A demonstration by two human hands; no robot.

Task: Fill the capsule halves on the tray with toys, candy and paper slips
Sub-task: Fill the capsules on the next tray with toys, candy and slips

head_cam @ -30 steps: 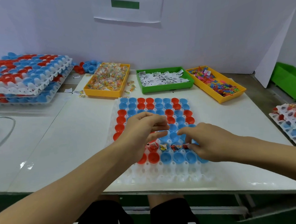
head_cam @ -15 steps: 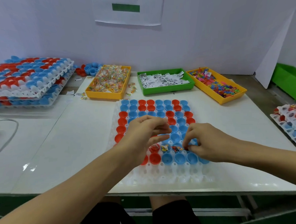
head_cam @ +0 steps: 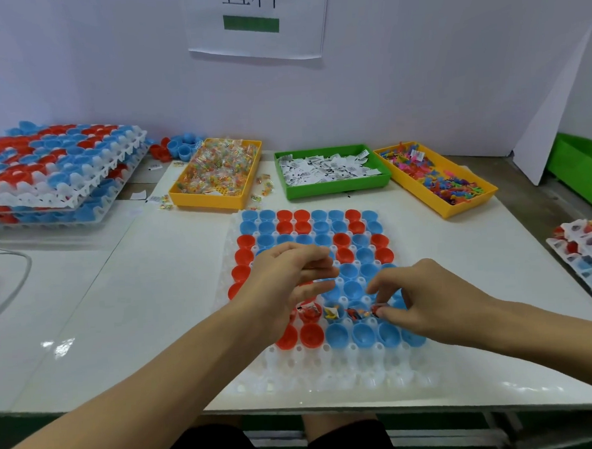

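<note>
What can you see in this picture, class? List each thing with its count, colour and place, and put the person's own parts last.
Tray: one, white, centre of table.
Capsule halves: many, red and blue, in the tray.
Candy bin: one, yellow, back left.
Slip bin: one, green, back middle.
Toy bin: one, yellow, back right.
Stacked trays: several, white, far left.
Sign: one, white, on wall.
Left hand: one, over the tray, fingers curled.
Right hand: one, fingers pinching a small item at a capsule.
</note>
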